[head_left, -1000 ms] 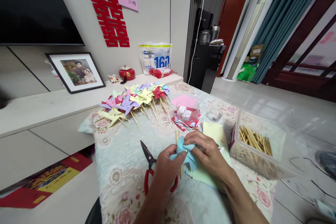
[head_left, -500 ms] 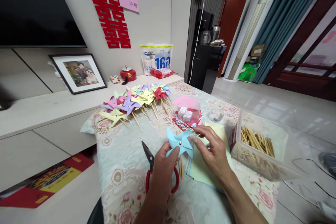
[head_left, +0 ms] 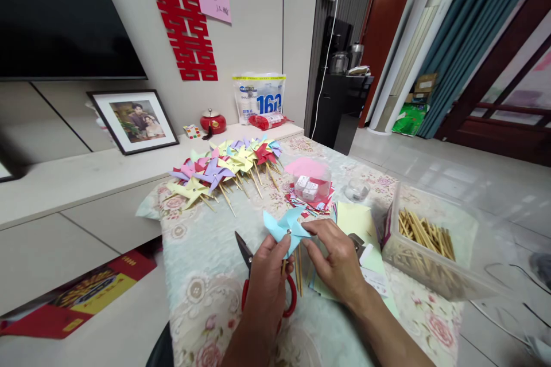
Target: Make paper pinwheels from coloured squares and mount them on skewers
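Note:
A light blue paper pinwheel (head_left: 282, 226) with a pin at its centre is in my left hand (head_left: 271, 264), which is closed around its stick just below the blades. My right hand (head_left: 333, 255) has its thumb and forefinger at the right blade, the blade's tip between them. Under my left wrist lie scissors (head_left: 244, 248) with red handles, partly covered. Loose wooden sticks (head_left: 300, 275) lie between my hands. Beneath my right hand is a stack of pale yellow-green paper sheets (head_left: 355, 219), with a dark metallic object (head_left: 357, 242) on it.
Finished pinwheels (head_left: 215, 175) in several colours lie at the table's back left. A clear box (head_left: 316, 183) with small white packets sits on red paper, beside a small clear dish (head_left: 357, 189). On the right, a plastic bin (head_left: 430, 269) holds many sticks.
The pinwheel has moved slightly left and its blades have tilted and turned. My right hand has shifted left and closed in on a blade; the dark metallic object shows more.

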The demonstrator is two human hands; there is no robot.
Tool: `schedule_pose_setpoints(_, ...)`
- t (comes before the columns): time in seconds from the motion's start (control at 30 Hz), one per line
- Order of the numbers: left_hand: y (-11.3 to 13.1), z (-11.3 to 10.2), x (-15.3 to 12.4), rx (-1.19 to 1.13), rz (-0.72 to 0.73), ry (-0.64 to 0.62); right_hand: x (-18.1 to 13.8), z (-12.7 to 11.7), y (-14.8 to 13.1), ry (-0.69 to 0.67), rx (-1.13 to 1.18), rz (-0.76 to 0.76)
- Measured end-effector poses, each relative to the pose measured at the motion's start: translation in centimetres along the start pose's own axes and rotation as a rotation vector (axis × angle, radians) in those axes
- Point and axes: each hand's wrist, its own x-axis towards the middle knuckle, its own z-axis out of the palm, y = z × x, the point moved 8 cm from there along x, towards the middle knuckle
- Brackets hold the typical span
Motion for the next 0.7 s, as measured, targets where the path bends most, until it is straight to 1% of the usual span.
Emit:
schedule_pose_setpoints(0.1, -0.11, 0.05, -0.02, -0.012, -0.018, 0.015, 0.08, 0.05, -0.24, -0.003, -0.018, -0.024)
schedule_pose_setpoints(0.33, -0.23, -0.01, -0.01, -0.025, -0.021, 0.037, 0.01, 0.30, -0.38, -0.017, 0.021, -0.026)
schedule_pose_setpoints(0.53, -0.16, 0.36, -0.25, -0.017, -0.002, -0.011, 0.10, 0.49, -0.26, -0.043, 0.018, 0.003)
schedule_pose_setpoints(0.6, -0.06, 0.11, -0.18, 0.000, 0.035, -0.028, 0.12, 0.30, -0.06, -0.031, 0.024, 0.021)
schedule_pose_setpoints(0.7, 0.41, -0.58, -0.09, 0.094, 0.141, -0.036, 0.10, 0.11, 0.39, -0.022, 0.024, 0.060)
